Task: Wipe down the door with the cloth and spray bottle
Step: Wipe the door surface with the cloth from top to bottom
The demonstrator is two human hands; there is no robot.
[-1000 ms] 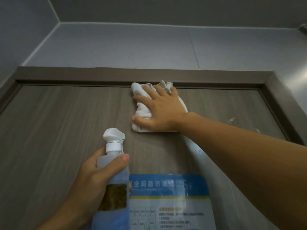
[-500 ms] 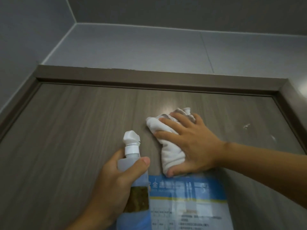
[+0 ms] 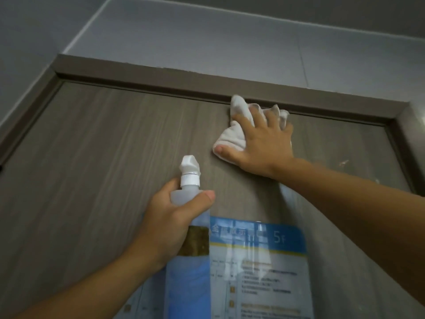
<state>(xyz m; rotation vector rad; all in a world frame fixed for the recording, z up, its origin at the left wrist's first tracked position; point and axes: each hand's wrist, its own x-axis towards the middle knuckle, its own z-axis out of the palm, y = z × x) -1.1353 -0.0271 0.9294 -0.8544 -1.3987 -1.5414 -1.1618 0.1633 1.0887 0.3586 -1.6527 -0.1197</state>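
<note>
Right hand (image 3: 259,143) pressed flat, fingers spread, on a bunched white terry cloth (image 3: 232,137), pinning it to the brown wood-grain door (image 3: 96,157). Spread palm gave even pressure for wiping. Cloth's top edge, beyond the fingertips, touched the darker door frame (image 3: 142,77), so the top strip was being covered. Left hand (image 3: 165,219) was wrapped tight round a translucent plastic spray bottle with white nozzle (image 3: 189,168), below and left of the cloth grip, held upright, nozzle facing the door, probably ready to respray. Blue-and-white laminated notice (image 3: 257,261) sat just right of the bottle grip.
</note>
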